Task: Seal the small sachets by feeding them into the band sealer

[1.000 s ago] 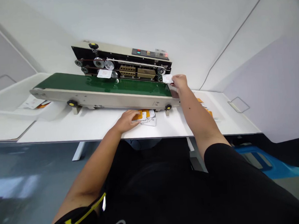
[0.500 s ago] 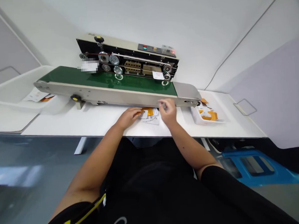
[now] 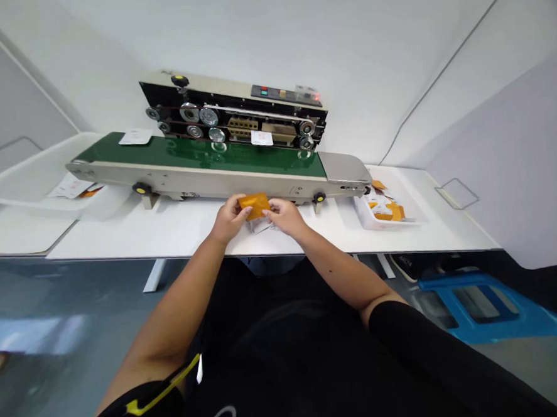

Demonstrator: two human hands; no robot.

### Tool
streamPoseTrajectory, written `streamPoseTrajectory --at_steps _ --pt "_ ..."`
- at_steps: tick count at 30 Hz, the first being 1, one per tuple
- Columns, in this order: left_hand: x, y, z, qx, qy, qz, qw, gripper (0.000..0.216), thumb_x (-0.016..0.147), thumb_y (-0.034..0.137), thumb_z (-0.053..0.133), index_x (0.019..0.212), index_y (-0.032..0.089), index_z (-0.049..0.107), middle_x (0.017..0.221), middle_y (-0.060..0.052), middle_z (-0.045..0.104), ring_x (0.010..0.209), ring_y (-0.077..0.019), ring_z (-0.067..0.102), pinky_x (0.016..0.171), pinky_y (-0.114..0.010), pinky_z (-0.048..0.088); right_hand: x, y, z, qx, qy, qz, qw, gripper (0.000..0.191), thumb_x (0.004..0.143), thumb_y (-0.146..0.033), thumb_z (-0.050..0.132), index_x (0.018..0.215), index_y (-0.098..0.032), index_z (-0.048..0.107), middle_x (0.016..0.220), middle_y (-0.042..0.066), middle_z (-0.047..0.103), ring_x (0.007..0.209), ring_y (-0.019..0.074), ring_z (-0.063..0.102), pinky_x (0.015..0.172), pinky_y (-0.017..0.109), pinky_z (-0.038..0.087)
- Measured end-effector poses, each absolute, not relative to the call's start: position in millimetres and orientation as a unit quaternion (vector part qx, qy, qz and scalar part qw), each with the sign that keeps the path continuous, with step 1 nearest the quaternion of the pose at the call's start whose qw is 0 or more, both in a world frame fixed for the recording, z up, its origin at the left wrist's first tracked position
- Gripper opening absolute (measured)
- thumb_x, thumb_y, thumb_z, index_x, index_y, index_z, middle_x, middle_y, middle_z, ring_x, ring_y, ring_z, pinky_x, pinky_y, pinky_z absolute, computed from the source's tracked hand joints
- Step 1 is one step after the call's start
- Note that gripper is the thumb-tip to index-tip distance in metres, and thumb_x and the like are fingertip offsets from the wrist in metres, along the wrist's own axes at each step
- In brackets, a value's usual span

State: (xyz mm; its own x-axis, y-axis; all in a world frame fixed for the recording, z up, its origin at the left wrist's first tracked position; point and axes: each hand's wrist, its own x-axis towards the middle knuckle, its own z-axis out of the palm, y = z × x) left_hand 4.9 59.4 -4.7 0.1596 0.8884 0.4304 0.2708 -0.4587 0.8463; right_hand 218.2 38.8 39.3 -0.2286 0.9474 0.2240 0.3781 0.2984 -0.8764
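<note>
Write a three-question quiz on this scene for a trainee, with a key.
1. Multiple choice. What colour is the side facing up on the packet held between the left hand and the right hand? A) green B) orange C) white
2. Fill in. A white packet is near the ___ end of the green belt, as seen by the person.
3. True or false. The tray on the person's right contains nothing orange.

Key: 1. B. 2. left. 3. False: orange packets show in it.
</note>
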Motion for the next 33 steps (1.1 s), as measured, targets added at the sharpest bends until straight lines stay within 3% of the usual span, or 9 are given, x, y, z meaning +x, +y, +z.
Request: streamPoseTrajectory --at_steps 5,9,14,18,20,23,25,29,33 --pt "9.0 61.5 -0.9 0.812 0.374 0.369 0.254 0.073 0.084 0.063 0.076 0.143 0.023 0.06 0.147 -0.017 0.065 0.131 -0.0355 0.064 0.115 -0.053 0.049 280.1 80.0 110.6 -0.473 -0.563 0.334 0.59 0.015 0.093 -0.031 0.066 0.104 -0.022 0.066 0.067 -0.007 0.061 0.051 0.0083 0.053 0.049 0.019 0.043" --pt "11.5 63.1 -1.1 0.866 0.395 0.241 0.189 0.077 0.077 0.062 0.081 0.145 0.029 0.064 0.16 -0.013 0.056 0.148 -0.0428 0.05 0.124 -0.059 0.036 339.1 124.7 152.2 -0.528 -0.468 0.277 0.653 0.006 0.093 -0.023 0.061 0.088 -0.02 0.061 0.057 -0.008 0.052 0.045 0.0059 0.045 0.043 0.015 0.034" --pt "11.4 63.9 -5.3 0.864 0.416 0.218 0.182 0.072 0.08 0.053 0.077 0.146 0.028 0.063 0.155 -0.012 0.061 0.146 -0.0421 0.052 0.122 -0.059 0.037 356.8 162.8 159.1 -0.594 -0.427 0.368 0.573 0.024 0.086 -0.01 0.061 0.07 -0.022 0.046 0.052 -0.008 0.047 0.041 0.0052 0.039 0.042 0.016 0.027" --pt "9.6 63.8 -3.9 0.856 0.413 0.246 0.19 0.065 0.08 0.047 0.076 0.14 0.025 0.066 0.144 -0.014 0.068 0.136 -0.0415 0.059 0.118 -0.058 0.042 350.8 175.5 160.6 -0.604 -0.438 0.376 0.55 0.02 0.085 -0.016 0.068 0.074 -0.02 0.053 0.058 -0.004 0.053 0.046 0.0087 0.043 0.045 0.019 0.033" --pt "8.7 62.9 -1.7 0.845 0.411 0.279 0.197 0.065 0.079 0.047 0.077 0.138 0.023 0.066 0.141 -0.015 0.069 0.133 -0.0404 0.061 0.117 -0.056 0.045 349.2 170.5 160.1 -0.611 -0.457 0.306 0.569 0.009 0.088 -0.023 0.069 0.086 -0.018 0.061 0.068 -0.001 0.059 0.056 0.0118 0.052 0.054 0.023 0.044" --pt "8.8 59.8 1.5 0.813 0.408 0.35 0.223 0.068 0.081 0.048 0.079 0.141 0.023 0.062 0.142 -0.015 0.068 0.132 -0.0367 0.063 0.115 -0.052 0.049 338.7 143.4 148.8 -0.587 -0.513 0.1 0.619 0.024 0.092 -0.03 0.062 0.112 -0.019 0.068 0.085 0.001 0.063 0.08 0.0157 0.062 0.079 0.03 0.055" --pt "9.9 57.6 2.6 0.786 0.391 0.402 0.26 0.073 0.083 0.048 0.078 0.147 0.023 0.054 0.146 -0.015 0.065 0.135 -0.0342 0.062 0.115 -0.051 0.051 321.2 115.7 131.9 -0.545 -0.568 0.052 0.614 0.03 0.094 -0.033 0.058 0.119 -0.02 0.069 0.09 0.002 0.064 0.084 0.0166 0.062 0.084 0.032 0.056" --pt "12.3 54.0 2.5 0.743 0.319 0.474 0.349 0.085 0.086 0.051 0.078 0.155 0.026 0.036 0.151 -0.02 0.058 0.138 -0.0322 0.062 0.112 -0.05 0.055 269.5 63.2 83.7 -0.503 -0.685 0.211 0.483 0.03 0.091 -0.035 0.066 0.116 -0.021 0.074 0.092 0.003 0.071 0.075 0.0161 0.061 0.075 0.031 0.056" --pt "10.7 50.2 4.6 0.728 0.278 0.474 0.409 0.094 0.085 0.061 0.079 0.157 0.032 0.026 0.155 -0.021 0.054 0.134 -0.032 0.065 0.099 -0.044 0.062 229.0 40.2 41.0 -0.496 -0.676 0.39 0.38 0.04 0.085 -0.03 0.074 0.124 -0.022 0.072 0.109 0.006 0.078 0.075 0.0159 0.065 0.064 0.03 0.056"
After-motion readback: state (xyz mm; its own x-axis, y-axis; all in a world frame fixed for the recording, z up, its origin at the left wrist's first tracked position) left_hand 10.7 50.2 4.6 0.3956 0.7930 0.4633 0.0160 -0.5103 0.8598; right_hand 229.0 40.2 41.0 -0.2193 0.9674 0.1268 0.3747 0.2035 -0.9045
